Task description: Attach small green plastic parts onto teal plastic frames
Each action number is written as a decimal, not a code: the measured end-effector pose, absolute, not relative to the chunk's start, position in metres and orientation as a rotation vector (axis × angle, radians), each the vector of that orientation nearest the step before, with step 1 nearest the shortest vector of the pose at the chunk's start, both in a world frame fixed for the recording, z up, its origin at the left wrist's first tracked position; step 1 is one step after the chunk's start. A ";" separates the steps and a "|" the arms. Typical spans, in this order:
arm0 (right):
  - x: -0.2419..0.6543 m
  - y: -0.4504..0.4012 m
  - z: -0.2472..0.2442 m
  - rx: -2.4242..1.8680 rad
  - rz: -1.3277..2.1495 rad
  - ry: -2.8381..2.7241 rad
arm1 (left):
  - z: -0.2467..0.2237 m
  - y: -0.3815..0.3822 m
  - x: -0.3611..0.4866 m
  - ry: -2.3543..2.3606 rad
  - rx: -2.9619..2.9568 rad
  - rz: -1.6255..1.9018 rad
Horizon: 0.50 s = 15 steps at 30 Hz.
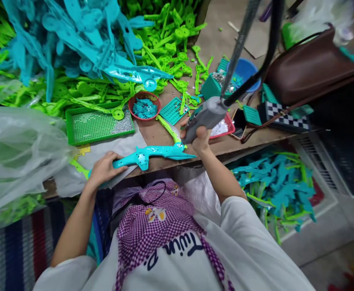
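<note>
Near the table's front edge lies a long blue plastic part (161, 152), with a lime green part (168, 127) meeting it near its right end. My left hand (105, 167) is closed on the left end of the blue part. In my right hand (201, 139) is a grey power screwdriver (205, 117), tilted, its tip down at the round right end of the blue part. The fingers wrap round the tool body, which partly hides them. A cable and a metal hanger run up from the tool.
Blue parts (82, 36) and green parts (164, 44) are heaped at the back left. A green tray (96, 125) of screws, a red basket (144, 106), a teal tray (174, 110) and a brown bag (310, 68) stand behind. Right, below the table, is a crate of parts (280, 186).
</note>
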State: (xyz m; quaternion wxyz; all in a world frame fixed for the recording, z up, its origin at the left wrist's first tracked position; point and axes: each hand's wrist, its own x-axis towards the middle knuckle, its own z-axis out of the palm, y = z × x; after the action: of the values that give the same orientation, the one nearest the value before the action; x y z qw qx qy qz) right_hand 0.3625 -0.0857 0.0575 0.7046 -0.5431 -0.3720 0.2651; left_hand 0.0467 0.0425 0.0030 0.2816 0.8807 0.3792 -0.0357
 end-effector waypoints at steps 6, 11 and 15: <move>0.365 -0.079 0.049 -1.253 0.663 -0.802 | 0.002 0.043 0.046 1.019 2.355 -0.085; 0.364 -0.080 0.053 -1.230 0.696 -0.866 | 0.005 0.042 0.048 1.048 2.366 -0.132; 0.364 -0.075 0.054 -1.290 0.699 -0.864 | 0.006 0.042 0.049 1.047 2.376 -0.144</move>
State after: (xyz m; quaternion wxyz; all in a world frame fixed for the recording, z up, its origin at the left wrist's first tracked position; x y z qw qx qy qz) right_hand 0.3639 -0.0751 0.0536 0.6589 -0.5699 -0.3817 0.3087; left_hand 0.0486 0.0415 0.0061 0.2672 0.8805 0.3879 -0.0535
